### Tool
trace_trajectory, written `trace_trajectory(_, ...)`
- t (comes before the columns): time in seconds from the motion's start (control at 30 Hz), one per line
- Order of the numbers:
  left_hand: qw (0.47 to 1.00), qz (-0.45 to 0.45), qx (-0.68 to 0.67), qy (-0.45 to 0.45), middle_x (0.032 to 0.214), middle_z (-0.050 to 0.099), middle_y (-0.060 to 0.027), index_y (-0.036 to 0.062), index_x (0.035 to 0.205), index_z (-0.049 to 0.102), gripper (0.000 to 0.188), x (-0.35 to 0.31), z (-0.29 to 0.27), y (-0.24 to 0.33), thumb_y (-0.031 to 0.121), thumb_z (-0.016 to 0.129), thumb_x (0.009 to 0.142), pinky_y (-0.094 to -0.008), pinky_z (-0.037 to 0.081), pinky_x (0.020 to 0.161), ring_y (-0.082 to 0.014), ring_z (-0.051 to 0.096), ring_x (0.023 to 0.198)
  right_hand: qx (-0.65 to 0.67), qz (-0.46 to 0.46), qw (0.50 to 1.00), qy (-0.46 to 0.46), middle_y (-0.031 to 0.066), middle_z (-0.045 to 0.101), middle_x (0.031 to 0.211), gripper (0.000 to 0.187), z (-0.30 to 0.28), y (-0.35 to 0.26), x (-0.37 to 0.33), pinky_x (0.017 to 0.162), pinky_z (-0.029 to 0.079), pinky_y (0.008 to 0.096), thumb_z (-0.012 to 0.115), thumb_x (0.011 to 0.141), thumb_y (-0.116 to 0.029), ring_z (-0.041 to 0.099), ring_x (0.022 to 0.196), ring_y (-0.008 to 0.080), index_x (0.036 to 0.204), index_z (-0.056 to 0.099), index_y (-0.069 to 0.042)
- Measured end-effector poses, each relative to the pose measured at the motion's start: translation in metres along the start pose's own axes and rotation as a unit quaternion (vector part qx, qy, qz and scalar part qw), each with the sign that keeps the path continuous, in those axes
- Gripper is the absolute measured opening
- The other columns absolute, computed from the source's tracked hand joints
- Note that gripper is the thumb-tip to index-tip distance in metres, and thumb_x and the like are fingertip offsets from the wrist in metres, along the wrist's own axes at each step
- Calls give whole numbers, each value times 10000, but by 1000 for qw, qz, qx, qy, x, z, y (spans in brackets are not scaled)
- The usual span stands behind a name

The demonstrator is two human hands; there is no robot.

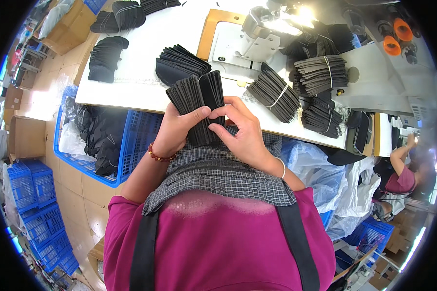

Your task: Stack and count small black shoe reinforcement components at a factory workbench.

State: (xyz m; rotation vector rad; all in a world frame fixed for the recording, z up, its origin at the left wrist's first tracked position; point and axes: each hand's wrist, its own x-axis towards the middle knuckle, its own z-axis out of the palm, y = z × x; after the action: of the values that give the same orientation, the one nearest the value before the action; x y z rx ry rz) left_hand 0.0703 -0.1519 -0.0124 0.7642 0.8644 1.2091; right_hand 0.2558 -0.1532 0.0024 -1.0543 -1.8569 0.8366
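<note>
A thick stack of black fabric pieces (199, 104) stands on edge at the near rim of the white worktable (145, 97), held up between both hands just in front of the person's chest. The left hand (177, 131) grips the stack from the left with its thumb laid across the front face; the right hand (240, 131) clasps it from the right and below, fingers curled in against the lower edge. By the look of it the step in hand is squaring or counting the stack — the top fans open slightly into two halves — and a further move would call for keeping the pieces pinched flat so none slide out.

Outward on the table lie more of the same: a loose fanned pile (179, 63) just beyond the hands, banded bundles (274, 94) to the right, a grey-edged banded bundle (320, 72) farther right, and rounded black piles (107, 58) at the far left. A sewing machine (257, 29) under a bright lamp sits at the far middle, with orange thread cones (395, 36) at the far right.

Below the table's left side a blue plastic crate (131, 140) holds black material and clear bags. Stacked blue crates (39, 208) and cardboard boxes (26, 136) line the tiled floor on the left — clear plastic bags (320, 169) bunch at the right, where another person (403, 174) works at a neighbouring station.
</note>
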Motion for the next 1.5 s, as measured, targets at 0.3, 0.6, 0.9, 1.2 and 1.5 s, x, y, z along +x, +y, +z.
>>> trace_trajectory(0.3,1000,-6,-2,-3,1070,706,-75,-27,1187,633,305,2,2,1,29,732,904,-287,571,810,-135,676,932,-30,-27,999,13,101,630,1177,206,2,3,0,629,546,339,763,804,-69,683,748,236,988,673,-97)
trace_trajectory(0.6,1000,5,2,-2,1093,698,-70,-24,1211,627,310,2,3,0,48,721,925,-293,564,829,-132,668,948,-14,-13,1000,18,88,631,1169,214,1,3,1,646,546,348,754,793,-65,678,768,255,983,670,-114)
trace_trajectory(0.9,1000,-11,10,9,1137,683,-71,-20,1247,606,320,1,1,-4,73,693,954,-294,552,863,-132,653,1003,-66,-41,997,23,81,627,1170,221,2,6,1,656,544,365,766,778,-77,678,781,254,968,668,-131)
trace_trajectory(1.2,1000,-12,18,8,1117,691,-77,-28,1221,619,292,4,6,-2,68,685,954,-283,563,823,-136,665,963,-68,-30,997,-4,117,615,1175,220,-3,-5,3,745,560,322,807,768,-67,690,889,254,956,692,-78)
trace_trajectory(1.5,999,-22,-20,11,1128,685,-76,-22,1232,614,305,2,5,1,100,688,963,-286,561,827,-133,656,993,-6,-3,1000,-4,71,619,1180,195,-4,0,3,684,553,352,800,786,-121,691,821,221,952,698,-130)
